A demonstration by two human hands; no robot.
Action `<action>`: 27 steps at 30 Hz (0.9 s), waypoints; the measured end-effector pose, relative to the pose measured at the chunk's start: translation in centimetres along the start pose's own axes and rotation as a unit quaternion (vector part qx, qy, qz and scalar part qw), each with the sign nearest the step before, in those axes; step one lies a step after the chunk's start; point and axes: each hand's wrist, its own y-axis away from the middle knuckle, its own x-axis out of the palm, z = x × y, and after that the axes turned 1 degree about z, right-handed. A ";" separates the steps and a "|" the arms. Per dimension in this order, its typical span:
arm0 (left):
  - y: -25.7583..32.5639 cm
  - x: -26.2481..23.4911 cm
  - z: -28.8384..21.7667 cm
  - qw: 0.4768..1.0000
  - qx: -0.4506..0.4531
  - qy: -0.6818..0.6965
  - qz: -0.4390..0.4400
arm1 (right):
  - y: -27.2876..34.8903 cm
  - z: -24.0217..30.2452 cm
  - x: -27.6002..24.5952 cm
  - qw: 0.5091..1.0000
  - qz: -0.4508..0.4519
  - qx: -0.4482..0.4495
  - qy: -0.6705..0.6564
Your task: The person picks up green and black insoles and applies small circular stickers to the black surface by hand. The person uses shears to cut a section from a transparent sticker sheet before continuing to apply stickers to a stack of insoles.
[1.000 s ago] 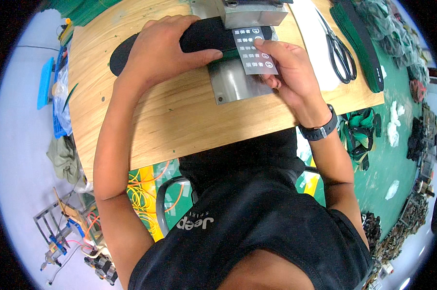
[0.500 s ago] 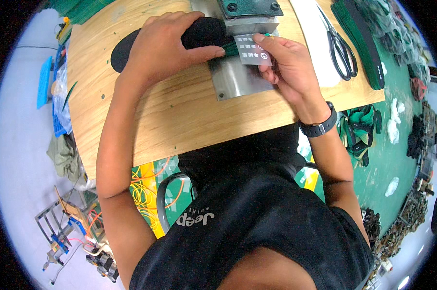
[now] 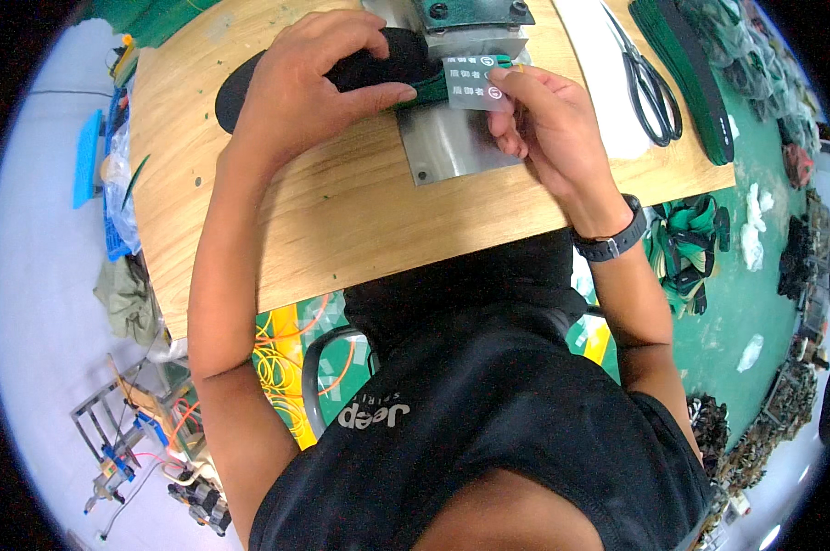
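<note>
A black insole (image 3: 392, 60) with a green edge lies across the far part of the wooden table. My left hand (image 3: 309, 87) is curved over it, thumb on the near side and fingers on the far side. My right hand (image 3: 557, 115) pinches a small translucent transfer sheet (image 3: 475, 87) with white print between thumb and fingers. The sheet is held over the insole's right end, covering part of it. Below them is a shiny metal plate (image 3: 452, 147), and just beyond is the press head (image 3: 477, 14), a dark bolted block above a metal one.
Black-handled scissors (image 3: 649, 101) lie on white paper (image 3: 603, 83) at the table's right. A stack of green and black insoles (image 3: 686, 83) sits along the right edge. On the green floor to the right are more insoles (image 3: 689, 239). Orange and yellow hoses (image 3: 273, 367) lie below left.
The transfer sheet has shifted slightly left and up, lying straighter against the insole. My left thumb has drawn back a little to the left.
</note>
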 end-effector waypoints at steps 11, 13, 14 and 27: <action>0.0 0.3 -0.6 0.993 -0.108 0.033 -0.029 | 3.7 1.0 -2.8 0.962 -0.207 -0.176 -0.017; 0.1 -0.3 0.9 0.960 -0.216 0.162 -0.077 | 2.5 0.8 -3.0 0.959 -0.232 -0.156 -0.036; 0.2 -0.6 1.5 0.933 -0.265 0.223 -0.099 | 1.8 0.6 -2.6 0.967 -0.216 -0.136 -0.016; 0.8 -0.2 0.7 0.948 -0.206 0.225 -0.086 | 0.7 0.2 -0.5 0.998 -0.020 -0.010 0.054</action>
